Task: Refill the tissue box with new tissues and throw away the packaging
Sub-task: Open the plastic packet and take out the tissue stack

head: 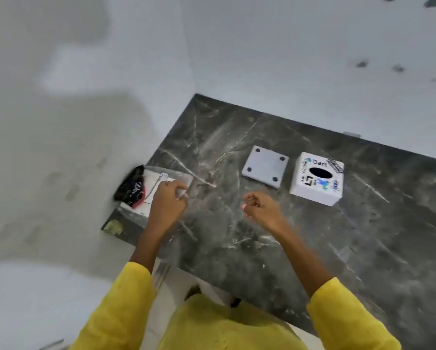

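Dark marble counter (312, 236) is carrying tissue box (315, 190) at R w/ grey plate (263, 165) just beside it, L hand (167, 200) is gripping wrapped tissue pack (152, 179) at left edge by black pouch (131, 185), R hand (261, 207) hovering curled, empty; prob pickup step, next: tearing wrap, only plate lying btwn pack and box.

A dark marble counter (312, 236) with pale veins sits in a corner between white walls (287, 46), with a small yellowish-green scrap (114, 227) at its near left corner.
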